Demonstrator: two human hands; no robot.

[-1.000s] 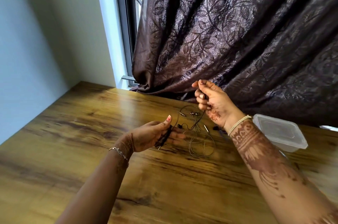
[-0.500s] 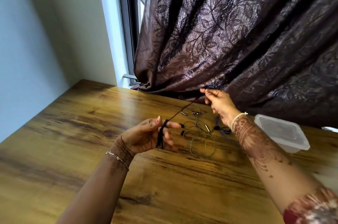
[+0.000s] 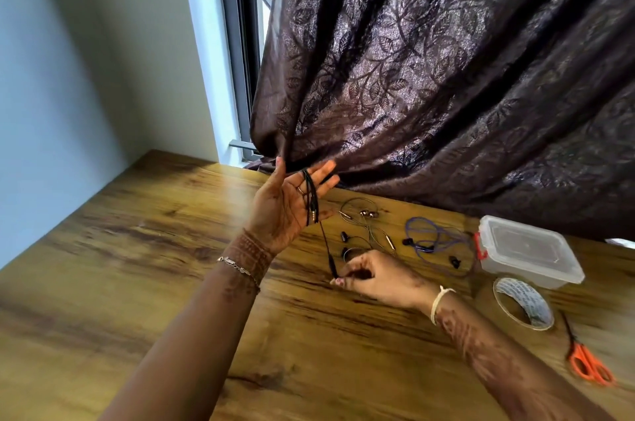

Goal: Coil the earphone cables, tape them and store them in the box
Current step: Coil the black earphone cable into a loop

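Coiling was in hand: the black cable point(image 3: 311, 195) lay looped over the left hand point(image 3: 285, 211), its grip wide; the right hand point(image 3: 381, 278) pinched the tail, which likely needed another wrap.

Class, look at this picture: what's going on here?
A person has a black earphone cable looped over the straight fingers of the raised left hand, while the right hand pinches its trailing part down at the table. A silver pair and a purple pair lie uncoiled nearby. The lidded box, tape roll and scissors sit untouched at the right.
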